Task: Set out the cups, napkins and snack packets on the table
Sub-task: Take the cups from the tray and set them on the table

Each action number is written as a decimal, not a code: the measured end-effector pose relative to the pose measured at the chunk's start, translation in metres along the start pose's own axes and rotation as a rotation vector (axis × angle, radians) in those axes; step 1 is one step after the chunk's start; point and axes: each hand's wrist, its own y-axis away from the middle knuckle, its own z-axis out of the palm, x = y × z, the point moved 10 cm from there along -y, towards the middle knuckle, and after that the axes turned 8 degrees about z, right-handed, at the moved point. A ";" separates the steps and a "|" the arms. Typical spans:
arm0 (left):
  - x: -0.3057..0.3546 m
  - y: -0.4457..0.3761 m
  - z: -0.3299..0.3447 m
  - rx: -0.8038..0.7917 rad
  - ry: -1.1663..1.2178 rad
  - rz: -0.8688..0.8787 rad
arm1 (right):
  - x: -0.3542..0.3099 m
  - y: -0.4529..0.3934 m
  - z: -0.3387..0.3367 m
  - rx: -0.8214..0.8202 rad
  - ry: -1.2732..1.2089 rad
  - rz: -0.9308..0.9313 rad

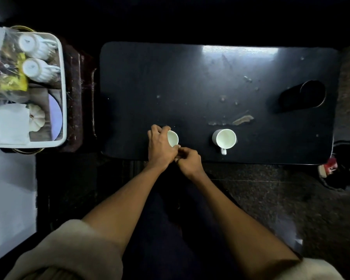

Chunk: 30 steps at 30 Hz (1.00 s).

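Observation:
My left hand [160, 145] wraps around a white cup [173, 138] near the front edge of the black table [170, 81]. My right hand [188, 160] is closed at that cup's near side, probably on its handle, which is hidden. A second white cup [225, 138] stands upright to the right, handle toward me. In the white tray [63, 87] at the left lie two more cups [31, 43] [35, 68] on their sides, snack packets [6, 71] and a stack of white napkins [8, 122].
A dark cylindrical holder [303, 96] lies at the table's right end. The tabletop has a chipped, worn patch [240, 119] behind the second cup. The tray also holds a small white pumpkin-shaped item [36, 118] and a pale plate [56, 116]. A dark bag [346, 164] sits on the floor at the right.

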 end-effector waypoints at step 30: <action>-0.005 0.019 0.011 -0.045 0.120 -0.001 | 0.003 -0.001 -0.114 0.242 0.321 -0.096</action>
